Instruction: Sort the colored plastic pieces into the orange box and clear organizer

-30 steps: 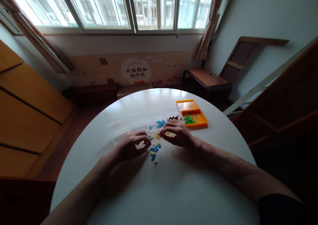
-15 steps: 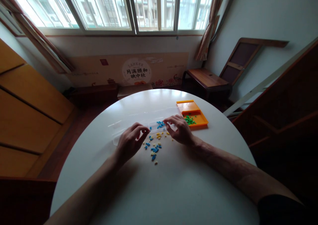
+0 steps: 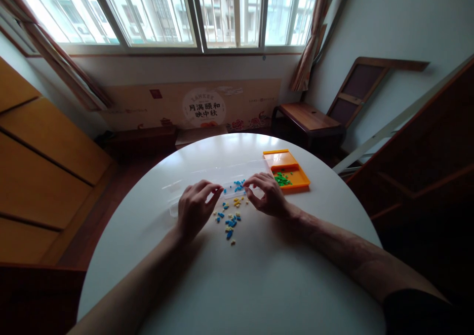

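Note:
My left hand [image 3: 196,209] is over the near edge of a clear plastic box [image 3: 185,192], thumb and fingertips pinched together just beside a small blue piece. My right hand [image 3: 268,194] is also in a pinch, its fingertips at a cluster of small blue bricks [image 3: 238,185] in the box. Whatever either pinch holds is too small to make out. On the table, just below the box and between the hands, lie loose yellow bricks [image 3: 237,203], with more blue bricks [image 3: 231,223] and pale cream pieces [image 3: 233,242] nearer to me.
An orange tray [image 3: 301,179] with green pieces [image 3: 282,179] in one compartment stands right of the box, beyond my right hand. Everything rests on a round white table [image 3: 259,276]. A wooden chair [image 3: 311,116] stands behind it, near the window wall.
My left hand has risen slightly, its pinched fingertips moving away from me over the box. My right hand has shifted a little, now covering a yellow brick that showed beside it.

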`<state>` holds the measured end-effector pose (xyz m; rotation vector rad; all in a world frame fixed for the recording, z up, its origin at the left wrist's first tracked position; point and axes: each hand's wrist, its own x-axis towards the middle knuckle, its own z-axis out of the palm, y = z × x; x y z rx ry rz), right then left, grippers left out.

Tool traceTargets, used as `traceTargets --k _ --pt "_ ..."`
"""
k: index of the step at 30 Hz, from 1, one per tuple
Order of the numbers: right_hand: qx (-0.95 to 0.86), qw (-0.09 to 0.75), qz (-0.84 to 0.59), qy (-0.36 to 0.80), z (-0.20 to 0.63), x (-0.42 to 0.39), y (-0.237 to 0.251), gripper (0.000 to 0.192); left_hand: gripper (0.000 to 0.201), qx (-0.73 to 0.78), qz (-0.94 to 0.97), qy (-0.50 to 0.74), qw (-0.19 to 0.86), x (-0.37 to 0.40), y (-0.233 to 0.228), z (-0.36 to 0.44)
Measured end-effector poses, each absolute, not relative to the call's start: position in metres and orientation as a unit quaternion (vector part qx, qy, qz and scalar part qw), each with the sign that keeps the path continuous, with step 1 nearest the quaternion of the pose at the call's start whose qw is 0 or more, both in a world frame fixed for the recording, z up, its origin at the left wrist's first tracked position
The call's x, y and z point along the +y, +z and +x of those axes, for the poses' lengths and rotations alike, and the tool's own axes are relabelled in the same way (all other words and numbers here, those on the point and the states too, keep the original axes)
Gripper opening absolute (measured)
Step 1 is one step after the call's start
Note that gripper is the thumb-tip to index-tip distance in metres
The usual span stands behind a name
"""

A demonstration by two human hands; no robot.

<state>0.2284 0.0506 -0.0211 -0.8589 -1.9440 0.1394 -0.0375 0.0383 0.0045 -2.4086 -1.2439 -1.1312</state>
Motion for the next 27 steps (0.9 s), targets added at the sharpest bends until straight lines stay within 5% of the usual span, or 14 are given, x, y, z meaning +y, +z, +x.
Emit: traceTargets --k 11,27 --pt "-0.930 0.309 -0.168 0.107 0.236 0.048 -0.021 0.008 0.006 -0.258 -0.920 -0.291 -0.057 0.038 0.007 -0.060" --pt "-0.916 0.348 -0.176 0.097 0.235 0.050 -0.021 0.004 0.008 -0.255 -0.937 -0.235 -0.047 0.040 0.005 -0.063"
